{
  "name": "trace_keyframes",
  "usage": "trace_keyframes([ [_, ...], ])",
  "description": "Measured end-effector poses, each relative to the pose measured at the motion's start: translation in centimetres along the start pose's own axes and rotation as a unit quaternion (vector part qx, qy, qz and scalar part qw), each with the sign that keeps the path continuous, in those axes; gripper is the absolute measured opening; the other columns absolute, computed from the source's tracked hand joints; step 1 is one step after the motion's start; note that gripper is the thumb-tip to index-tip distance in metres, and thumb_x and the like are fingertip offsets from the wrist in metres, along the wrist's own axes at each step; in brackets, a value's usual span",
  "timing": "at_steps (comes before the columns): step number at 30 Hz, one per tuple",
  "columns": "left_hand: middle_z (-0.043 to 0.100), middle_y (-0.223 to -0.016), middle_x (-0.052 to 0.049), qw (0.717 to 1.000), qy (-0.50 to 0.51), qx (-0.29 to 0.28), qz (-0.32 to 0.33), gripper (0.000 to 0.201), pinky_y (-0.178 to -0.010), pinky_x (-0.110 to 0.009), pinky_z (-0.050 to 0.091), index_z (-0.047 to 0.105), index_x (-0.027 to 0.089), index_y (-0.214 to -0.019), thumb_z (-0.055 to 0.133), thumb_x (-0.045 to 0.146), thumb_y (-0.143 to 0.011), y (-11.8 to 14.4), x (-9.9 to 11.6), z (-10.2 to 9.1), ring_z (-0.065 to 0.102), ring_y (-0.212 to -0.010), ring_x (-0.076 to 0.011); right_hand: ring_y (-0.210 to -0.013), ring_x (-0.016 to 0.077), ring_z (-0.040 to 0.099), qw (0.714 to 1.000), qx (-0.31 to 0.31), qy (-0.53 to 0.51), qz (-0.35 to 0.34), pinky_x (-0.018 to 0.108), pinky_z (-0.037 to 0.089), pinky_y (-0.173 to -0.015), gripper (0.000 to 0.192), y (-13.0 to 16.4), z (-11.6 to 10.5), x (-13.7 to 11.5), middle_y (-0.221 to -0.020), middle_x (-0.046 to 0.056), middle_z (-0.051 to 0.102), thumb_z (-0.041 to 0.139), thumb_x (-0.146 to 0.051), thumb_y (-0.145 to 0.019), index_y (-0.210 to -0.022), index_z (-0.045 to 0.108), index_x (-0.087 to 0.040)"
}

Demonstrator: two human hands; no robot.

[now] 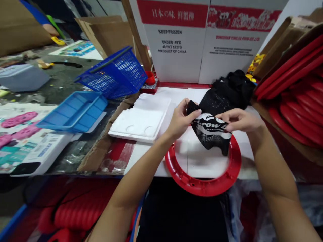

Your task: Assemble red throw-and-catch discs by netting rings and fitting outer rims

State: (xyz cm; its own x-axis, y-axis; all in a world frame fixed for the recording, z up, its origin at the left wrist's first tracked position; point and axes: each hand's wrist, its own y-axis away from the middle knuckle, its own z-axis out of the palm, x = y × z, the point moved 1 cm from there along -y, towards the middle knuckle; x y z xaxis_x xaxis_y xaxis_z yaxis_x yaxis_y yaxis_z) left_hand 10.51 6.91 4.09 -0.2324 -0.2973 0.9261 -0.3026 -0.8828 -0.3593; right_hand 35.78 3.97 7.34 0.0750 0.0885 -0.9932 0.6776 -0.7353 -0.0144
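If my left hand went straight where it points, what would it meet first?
Past the held printed cloth, your left hand would likely meet the black cloth pile; depth is unclear.

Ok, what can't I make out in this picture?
In the head view:
Black cloth: lettering blurred, partly covered by the right hand.
Red ring: far side mostly hidden by black cloth and left hand.
Stacked red rings: cut off by the right edge.

2 hands (183, 117) (239, 120), 1 lettered cloth (210, 130), 1 basket (117, 74)
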Motion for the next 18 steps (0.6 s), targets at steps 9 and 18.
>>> trace_keyframes([
  [9,0.065,-0.075,-0.005,0.872,0.028,-0.465,-0.147,0.058,-0.062,-0.032,0.047,0.033,0.021,-0.06,0.082,0.042,-0.084,2.0,3.3,-0.3,0.057,-0.067,-0.0156,-0.067,0.0152,0.068,0.984,-0.114,-0.071,0.119,0.026,0.054,-0.06,0.057,4.0,4.2,2.1,-0.087,0.004,0.073,0.076,-0.066,-0.088,-0.117,0.068,-0.017],
  [18,0.076,-0.121,-0.018,0.919,0.041,-0.366,-0.14,0.059,-0.085,-0.05,0.055,0.026,0.02,-0.058,0.071,0.046,-0.087,1.8,2.9,-0.8,0.07,-0.122,-0.0407,-0.097,0.0186,0.069,0.972,0.172,-0.143,0.074,0.034,0.057,-0.093,0.025,5.9,13.7,4.5,-0.105,0.005,0.073,0.071,-0.045,-0.1,-0.11,0.071,-0.023],
])
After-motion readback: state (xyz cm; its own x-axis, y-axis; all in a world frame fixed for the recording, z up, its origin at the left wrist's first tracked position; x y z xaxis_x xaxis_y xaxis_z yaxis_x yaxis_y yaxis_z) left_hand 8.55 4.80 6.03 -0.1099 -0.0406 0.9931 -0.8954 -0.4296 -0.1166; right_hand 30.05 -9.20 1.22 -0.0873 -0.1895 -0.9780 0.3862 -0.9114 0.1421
